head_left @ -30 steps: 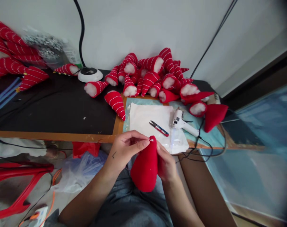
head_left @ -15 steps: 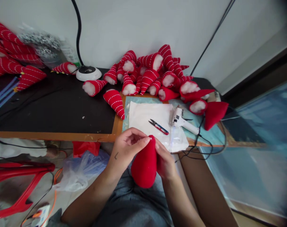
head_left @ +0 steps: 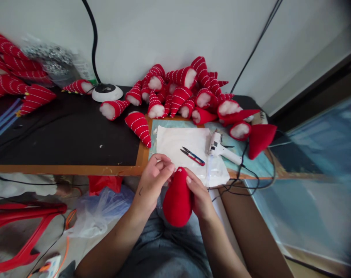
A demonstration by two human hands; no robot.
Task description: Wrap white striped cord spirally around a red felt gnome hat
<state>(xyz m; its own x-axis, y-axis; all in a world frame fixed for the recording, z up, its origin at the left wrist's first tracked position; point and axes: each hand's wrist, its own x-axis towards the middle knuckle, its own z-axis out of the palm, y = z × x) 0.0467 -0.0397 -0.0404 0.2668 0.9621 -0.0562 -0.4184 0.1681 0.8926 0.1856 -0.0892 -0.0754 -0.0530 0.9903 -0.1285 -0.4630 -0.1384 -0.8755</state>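
A plain red stuffed fabric cone (head_left: 177, 202) is held over my lap, its narrow end up and away from me. My right hand (head_left: 200, 195) is closed around its right side, thumb near the top. A small white spot shows at the tip. Just left of that tip, my left hand (head_left: 155, 179) has thumb and forefinger pinched together, apart from the cone or barely touching it; what is between them is too small to make out. Beyond my hands, thread snips (head_left: 192, 156) and a white glue gun (head_left: 224, 148) lie on a white sheet (head_left: 181, 135).
Several striped red stuffed cones (head_left: 179, 101) with white filling are heaped against the wall, and more lie at far left. A lamp base (head_left: 107, 92) stands on the black tabletop (head_left: 105, 143). Cables (head_left: 236, 185) hang over the edge. Below are a plastic bag (head_left: 98, 212) and red stool (head_left: 24, 239).
My left fingers have moved left off the cone's tip, which now shows the white spot. My right hand has tilted the cone slightly.
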